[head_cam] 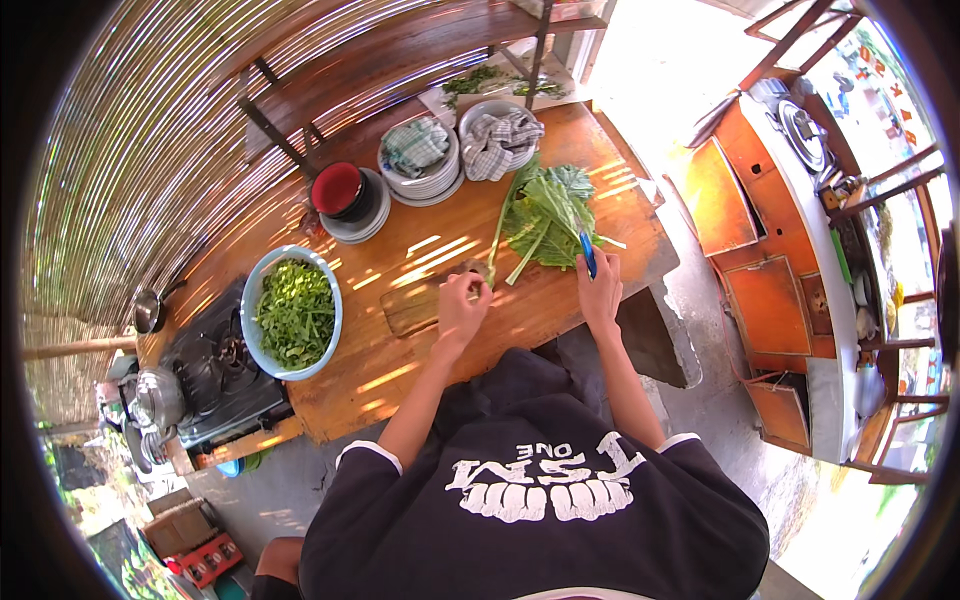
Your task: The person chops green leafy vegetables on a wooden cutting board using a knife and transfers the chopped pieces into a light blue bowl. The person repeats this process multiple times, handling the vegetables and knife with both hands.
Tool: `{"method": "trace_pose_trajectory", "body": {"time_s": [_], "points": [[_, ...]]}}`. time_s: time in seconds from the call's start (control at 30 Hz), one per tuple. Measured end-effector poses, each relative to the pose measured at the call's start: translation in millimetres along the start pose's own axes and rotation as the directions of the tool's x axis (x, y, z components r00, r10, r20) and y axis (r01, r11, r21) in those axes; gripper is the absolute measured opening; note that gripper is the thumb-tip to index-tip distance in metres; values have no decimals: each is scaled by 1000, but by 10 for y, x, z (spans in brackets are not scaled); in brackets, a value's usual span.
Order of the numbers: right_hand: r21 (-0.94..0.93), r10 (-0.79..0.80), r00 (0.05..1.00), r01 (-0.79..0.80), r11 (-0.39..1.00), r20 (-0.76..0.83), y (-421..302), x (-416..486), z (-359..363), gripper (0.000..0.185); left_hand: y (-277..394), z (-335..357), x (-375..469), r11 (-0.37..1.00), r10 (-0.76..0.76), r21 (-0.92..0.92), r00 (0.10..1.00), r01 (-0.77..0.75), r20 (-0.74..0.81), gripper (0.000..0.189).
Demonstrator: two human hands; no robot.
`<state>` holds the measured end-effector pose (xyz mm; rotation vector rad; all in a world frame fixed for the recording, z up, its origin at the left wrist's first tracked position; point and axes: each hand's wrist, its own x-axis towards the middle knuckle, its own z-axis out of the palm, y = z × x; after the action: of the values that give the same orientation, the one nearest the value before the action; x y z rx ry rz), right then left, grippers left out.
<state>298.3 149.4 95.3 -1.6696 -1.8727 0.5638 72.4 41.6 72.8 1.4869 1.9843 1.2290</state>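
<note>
My left hand (461, 306) pinches the lower end of a long pale-green leaf stalk (498, 234), beside a wooden chopping board (409, 311). In my right hand (601, 291) is a knife with a blue handle (588, 256). Its blade points away from me, over a pile of large leafy greens (551, 214), and is hard to make out against the leaves. The greens lie on the wooden table (360, 281), with cut stalk ends towards me. Left of the board, a light blue basin (339, 300) holds chopped greens (296, 315).
Behind the greens stand stacked plates and bowls (427, 187) with checked cloths (415, 146), and a red bowl (337, 189). A black gas stove (225, 382) and a kettle (159, 397) are at left. Shelf posts (277, 127) rise at the back. An orange cabinet (769, 300) stands right.
</note>
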Motion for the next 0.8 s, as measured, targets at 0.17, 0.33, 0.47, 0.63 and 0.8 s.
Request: {"method": "trace_pose_trajectory", "body": {"time_s": [0.17,0.33,0.47,0.63,0.8], "points": [[328,-201,892,63,942,405,-285,-318,484,40,-796,-409,-258,957,-288,-61,949,283,-125,18],[362,-399,753,227,904,523,-506,-669,978,41,-807,-460,-301,896,-122,401,973,192,-194,13],[411,-461,752,276,869,471,-607,-862,1193,40,-990,-363,-383,910,-76,404,995,94,-60,17],[229,-334,770,247,941,543,-691,-989,1201,38,-1015,-388,-440,880,31,474,999,-7,-44,18],[243,-330,785,233,942,524,-559,-1134,1011,39,-1042,-410,-428,862,131,500,990,-86,-55,17]]}}
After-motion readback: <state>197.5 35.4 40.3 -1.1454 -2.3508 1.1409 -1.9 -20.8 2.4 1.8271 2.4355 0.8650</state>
